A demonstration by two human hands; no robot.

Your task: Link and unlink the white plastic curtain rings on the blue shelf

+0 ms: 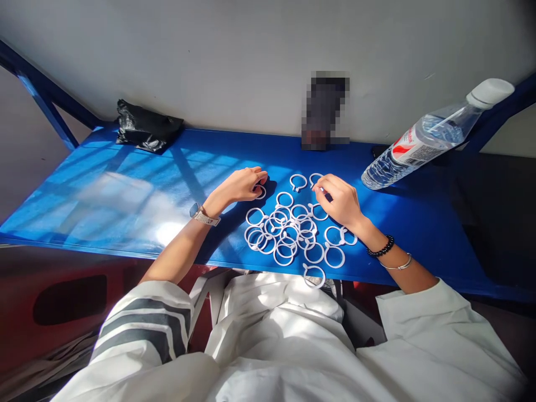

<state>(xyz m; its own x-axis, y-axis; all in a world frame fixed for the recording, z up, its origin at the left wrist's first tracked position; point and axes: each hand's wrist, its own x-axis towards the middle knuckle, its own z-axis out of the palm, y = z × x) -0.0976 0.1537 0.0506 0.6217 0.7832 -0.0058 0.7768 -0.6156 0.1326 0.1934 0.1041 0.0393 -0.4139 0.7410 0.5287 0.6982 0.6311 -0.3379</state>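
White round plastic-looking rings point(288, 224) lie toward the blue flat surface's point(234, 146) near edge, probably light, stiff, best pinched at the rim. The left hand point(247, 185) curls over one; the right hand point(336, 195) bunches fingertips at another; whether either grips cannot be told. Beyond the far edge stands a grey wall point(234, 67).

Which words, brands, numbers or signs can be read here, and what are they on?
No text can be read with certainty.
Bottle: its label has red markings and small print, too blurred to read.
Dark object by the wall: pixelated, so any text is hidden.
Watch: nothing legible.
White rings: no readable markings.
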